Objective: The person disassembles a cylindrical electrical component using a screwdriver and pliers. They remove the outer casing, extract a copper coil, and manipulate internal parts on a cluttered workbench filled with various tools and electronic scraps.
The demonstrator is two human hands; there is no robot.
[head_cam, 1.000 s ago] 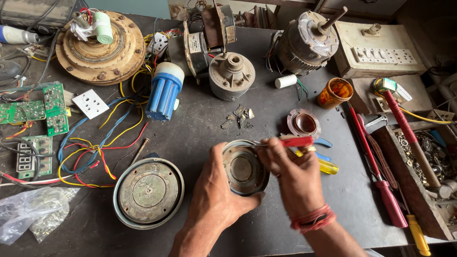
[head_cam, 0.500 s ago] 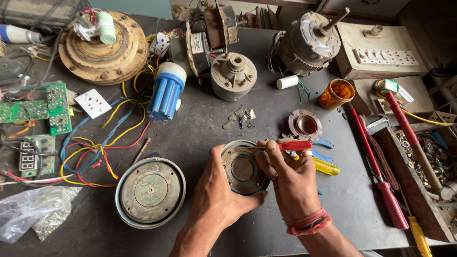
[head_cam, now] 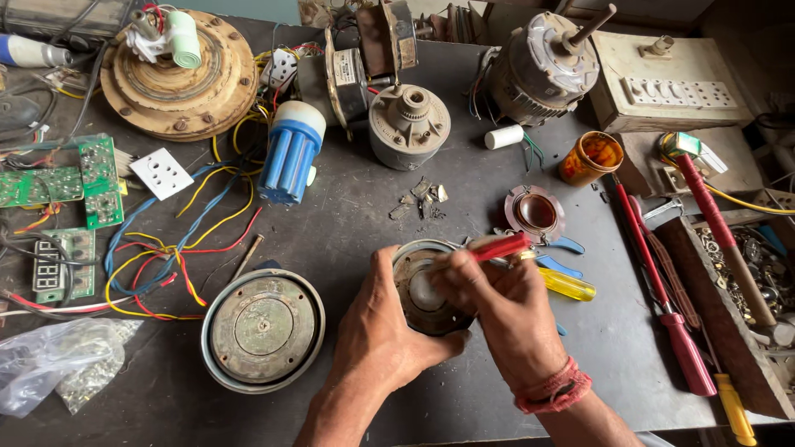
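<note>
Both hands meet at mid-bench: left hand [head_cam: 377, 331] cups a round motor cover [head_cam: 422, 285], fingers closed on its rim; right hand [head_cam: 505, 310] grips a red-handled tool [head_cam: 497, 247] over it. Round lid [head_cam: 262, 329] lies near, left; screwdrivers [head_cam: 662, 290] crowd the right edge.

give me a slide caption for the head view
Left hand steadies a round metal housing while right hand works a red-handled tool inside it.
</note>
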